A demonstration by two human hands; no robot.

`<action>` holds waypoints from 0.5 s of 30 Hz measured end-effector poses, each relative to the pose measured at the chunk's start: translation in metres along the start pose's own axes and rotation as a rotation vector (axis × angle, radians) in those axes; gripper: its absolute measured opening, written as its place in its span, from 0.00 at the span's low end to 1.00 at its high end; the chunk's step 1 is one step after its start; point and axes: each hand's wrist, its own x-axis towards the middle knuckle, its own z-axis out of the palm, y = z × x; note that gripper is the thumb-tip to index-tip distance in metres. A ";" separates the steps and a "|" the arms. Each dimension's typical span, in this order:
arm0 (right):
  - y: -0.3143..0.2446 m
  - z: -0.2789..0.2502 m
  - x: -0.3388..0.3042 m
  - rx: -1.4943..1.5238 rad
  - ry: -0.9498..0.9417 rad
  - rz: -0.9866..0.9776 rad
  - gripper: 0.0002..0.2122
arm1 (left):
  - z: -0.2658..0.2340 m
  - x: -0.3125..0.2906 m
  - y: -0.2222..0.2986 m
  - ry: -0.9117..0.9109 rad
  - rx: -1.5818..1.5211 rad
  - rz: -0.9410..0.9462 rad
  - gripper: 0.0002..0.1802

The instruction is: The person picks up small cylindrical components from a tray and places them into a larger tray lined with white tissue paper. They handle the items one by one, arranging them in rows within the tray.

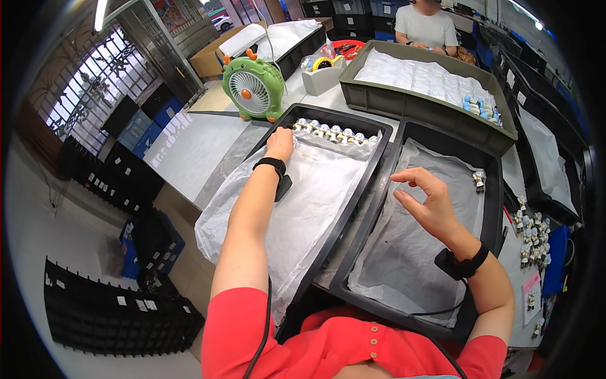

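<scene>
A row of small white-and-blue figurines stands along the far end of the left black tray, on its white paper liner. My left hand is closed at the left end of this row, by the tray's rim. Its fingertips are turned away, so what they hold cannot be made out. Over the right black tray hovers my right hand, thumb and forefinger apart, nothing between them. One or two more figurines sit near that tray's right side, on the liner.
A green fan stands beyond the left tray. Behind the trays is a large olive bin with white lining and blue-topped pieces. Loose figurines cluster on the table at right. Across the room, a person in a white shirt faces this way.
</scene>
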 end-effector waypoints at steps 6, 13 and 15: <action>0.006 -0.004 0.001 -0.032 0.006 -0.012 0.10 | -0.018 -0.010 -0.004 0.045 -0.097 0.108 0.14; 0.045 -0.021 0.007 -0.246 0.254 0.015 0.09 | -0.065 -0.017 -0.016 -0.026 -0.595 0.148 0.17; 0.066 -0.028 0.008 -0.270 0.299 0.092 0.09 | -0.098 -0.050 0.018 -0.102 -0.929 0.140 0.17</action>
